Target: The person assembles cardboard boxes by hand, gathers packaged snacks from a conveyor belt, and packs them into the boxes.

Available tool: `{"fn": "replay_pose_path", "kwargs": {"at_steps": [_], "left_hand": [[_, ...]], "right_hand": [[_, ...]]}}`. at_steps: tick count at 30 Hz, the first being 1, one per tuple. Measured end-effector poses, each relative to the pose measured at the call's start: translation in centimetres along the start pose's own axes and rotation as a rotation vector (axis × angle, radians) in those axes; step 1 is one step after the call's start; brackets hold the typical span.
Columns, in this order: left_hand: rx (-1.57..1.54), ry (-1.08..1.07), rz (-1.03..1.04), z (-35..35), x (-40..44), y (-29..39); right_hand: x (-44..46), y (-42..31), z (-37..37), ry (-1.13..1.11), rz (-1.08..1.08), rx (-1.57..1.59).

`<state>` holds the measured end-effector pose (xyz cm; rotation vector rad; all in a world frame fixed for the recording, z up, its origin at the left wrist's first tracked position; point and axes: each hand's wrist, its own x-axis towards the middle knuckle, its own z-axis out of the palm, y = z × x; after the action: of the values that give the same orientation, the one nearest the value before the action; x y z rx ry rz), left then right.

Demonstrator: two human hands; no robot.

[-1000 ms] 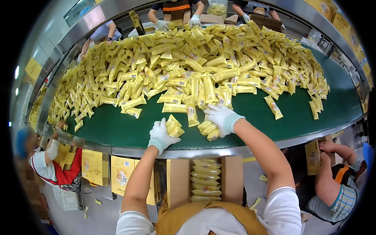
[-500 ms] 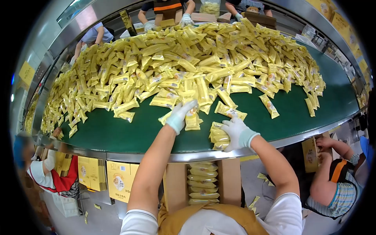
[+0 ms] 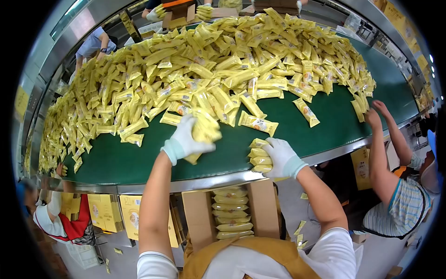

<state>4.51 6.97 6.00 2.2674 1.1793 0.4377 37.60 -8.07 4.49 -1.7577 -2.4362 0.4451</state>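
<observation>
My left hand [image 3: 186, 139], in a white glove, grips some yellow snack packets [image 3: 206, 125] above the green belt; motion blurs them, so their number is unclear. Beside it, my right hand [image 3: 282, 158], gloved too, is closed around the right end of a small stack of snack packets [image 3: 260, 153] near the belt's front edge. A large heap of the same packets [image 3: 223, 63] covers the far side of the belt. Just below the edge, in front of my body, an open cardboard box [image 3: 199, 216] holds a row of packets [image 3: 231, 214].
The green conveyor belt [image 3: 306, 144] has a metal rim [image 3: 232, 180]. A loose packet [image 3: 305, 112] lies right of centre. Co-workers stand around: one reaches in with bare hands [image 3: 374, 116] at right. Flat yellow cartons [image 3: 103, 211] stand below left; packets litter the floor.
My left hand has moved left and pulled packets away from the heap's front. My right hand stays at the stack. The co-worker at right has raised both hands to the belt.
</observation>
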Motion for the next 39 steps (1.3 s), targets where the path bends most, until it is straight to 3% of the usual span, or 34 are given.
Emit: {"fn": "replay_pose_path", "kwargs": {"at_steps": [1,2,5,8,13,21,22,25,26,28,29,30,32,33,36,38,39], "left_hand": [[0.364,-0.013,0.175,-1.8,-1.3,1.9],[0.391,-0.259,0.017,-3.2,-1.1,4.5],[0.527,-0.477,0.101,-1.4,-1.0,6.2],[0.514,-0.440,0.067,3.5,-1.8,4.3],[0.465,-0.348,0.015,4.2,-2.6,4.2],[0.528,-0.256,-0.122,5.0,-3.4,4.7],[0.531,-0.295,-0.121,4.8,-3.4,5.0],[0.439,-0.238,-0.090,4.3,-3.9,4.1],[0.305,-0.182,-0.130,3.8,-4.0,4.0],[0.045,0.146,-0.110,4.7,-5.0,-0.3],[-0.293,0.173,-0.190,4.3,-5.1,-1.5],[-0.792,0.139,-0.356,2.8,-6.0,-0.8],[-1.325,0.313,-0.438,1.5,-7.8,-1.6],[-1.490,0.389,-0.398,-0.1,-8.8,1.2],[-1.959,0.370,-0.267,-2.6,-11.4,5.4],[-2.116,0.379,-0.204,-3.0,-12.9,6.8],[-2.024,0.413,-0.210,-3.0,-13.5,7.5]], "right_hand": [[0.1,-0.1,0.1,0.001,0.001,0.011],[0.1,-0.1,-0.1,0.000,0.001,0.020],[0.2,-0.1,0.0,0.005,0.001,0.029],[0.3,0.1,0.2,0.030,0.018,0.041],[0.7,0.4,0.5,0.121,0.084,-0.086],[1.2,-0.8,0.5,-0.002,0.221,-0.235],[1.4,-0.8,0.3,-0.066,0.256,-0.217],[1.4,-0.7,0.0,0.107,0.479,0.171],[0.9,0.2,1.1,0.291,0.495,0.458],[-0.2,1.1,1.0,0.222,0.602,1.322],[-1.1,0.9,-0.4,0.142,0.569,1.756],[-2.2,0.4,-1.5,0.097,0.528,1.985],[-3.6,-1.0,-3.2,0.168,0.529,2.114],[-4.0,-2.1,-3.8,0.219,0.523,2.180],[-6.3,-6.1,-6.7,0.168,0.374,1.962],[-6.6,-8.3,-7.7,0.093,-0.028,1.170],[-6.7,-10.1,-9.0,0.117,-0.213,0.697]]}}
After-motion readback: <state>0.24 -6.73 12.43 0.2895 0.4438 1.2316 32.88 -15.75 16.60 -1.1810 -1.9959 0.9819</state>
